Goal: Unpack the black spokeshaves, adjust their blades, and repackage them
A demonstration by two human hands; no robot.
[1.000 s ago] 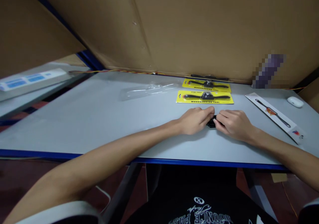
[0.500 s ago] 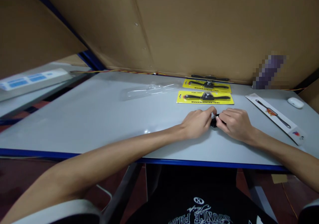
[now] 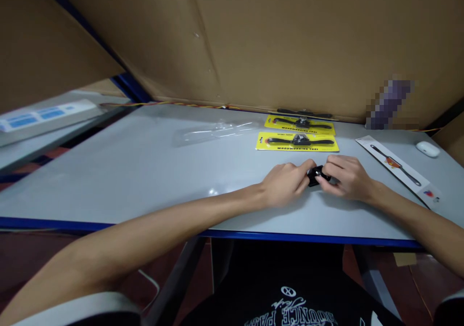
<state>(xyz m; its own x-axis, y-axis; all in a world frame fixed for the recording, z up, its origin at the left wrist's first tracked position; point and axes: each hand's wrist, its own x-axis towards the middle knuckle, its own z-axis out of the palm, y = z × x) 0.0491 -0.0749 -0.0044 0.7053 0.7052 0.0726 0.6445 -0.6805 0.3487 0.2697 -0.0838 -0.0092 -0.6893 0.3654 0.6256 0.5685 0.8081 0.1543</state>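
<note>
A black spokeshave [image 3: 313,177] is held just above the table between my two hands; only its middle part shows. My left hand [image 3: 285,183] is closed around its left end, hiding that handle. At its right side, the bent fingers of my right hand [image 3: 346,177] are closed on it, thumb and fingertips by a small shiny part near the middle. Beyond my hands lie a yellow packaged spokeshave [image 3: 297,142] and a second yellow pack [image 3: 282,123], both printed with woodworking tool wording.
Behind the packs another dark spokeshave [image 3: 304,113] rests near the cardboard wall [image 3: 290,40]. Clear plastic packaging [image 3: 217,131] lies left of them. To the right are a white backing card [image 3: 377,156] and a white rounded case [image 3: 427,149]. The table's blue front edge [image 3: 253,236] is close to me.
My hands have drawn slightly apart, with my right fingers shifted on the spokeshave, so more of its black middle shows. The packs and card have stayed put.
</note>
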